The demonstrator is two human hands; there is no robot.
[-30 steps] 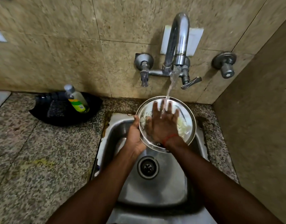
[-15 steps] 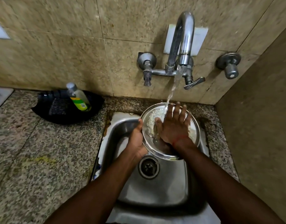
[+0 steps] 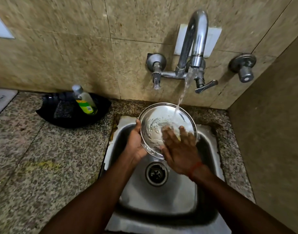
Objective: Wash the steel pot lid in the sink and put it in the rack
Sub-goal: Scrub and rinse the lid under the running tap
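The round steel pot lid (image 3: 155,122) is tilted over the steel sink (image 3: 161,200), its inner face toward me, under a stream of water from the tap (image 3: 195,53). My left hand (image 3: 136,144) grips the lid's left rim from behind. My right hand (image 3: 178,149), fingers spread and blurred, lies flat on the lid's lower right part, covering it. Foam and water streak the lid. No rack is in view.
A black tray (image 3: 67,120) on the granite counter (image 3: 43,166) at the left holds a dish-soap bottle (image 3: 85,102) and a scrub pad (image 3: 64,109). The drain (image 3: 156,173) lies below the lid. Tiled walls close in behind and at the right, with a valve knob (image 3: 243,68).
My right hand has slid down from the lid's middle to its lower right edge, uncovering the upper face. The water now falls straight onto the lid. My left hand keeps its grip.
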